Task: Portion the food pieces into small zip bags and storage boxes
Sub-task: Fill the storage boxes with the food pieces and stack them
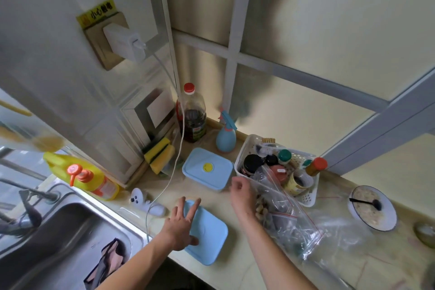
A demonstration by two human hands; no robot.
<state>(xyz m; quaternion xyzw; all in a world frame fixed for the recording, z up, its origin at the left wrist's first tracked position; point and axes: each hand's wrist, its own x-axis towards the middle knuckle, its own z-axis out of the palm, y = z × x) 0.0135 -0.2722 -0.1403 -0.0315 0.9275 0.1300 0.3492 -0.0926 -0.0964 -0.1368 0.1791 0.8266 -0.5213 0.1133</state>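
Near blue storage box (207, 233): rounded-rectangle plastic, lid on, at front edge of desk (235, 273). Left hand (181, 228) rests on lid, fingers spread straight. Second lidded blue box (207, 169) behind. Right hand (240, 187) hovers between it and clear zip bags (284, 214), fingers loosely curled, holding nothing. Bag contents hard to make out: crumpled film, brownish pieces. White basket (308, 198) partly hidden by bags.

- Yellow warning sticker (98, 13) above the wall socket: black characters, reading "小心触电", partly blurred.
- Oil bottle (192, 115): green label present, print too small to read.
- Yellow detergent bottle (89, 175): label print illegible.
- Far blue box lid (207, 167): yellow round sticker, no text discernible.
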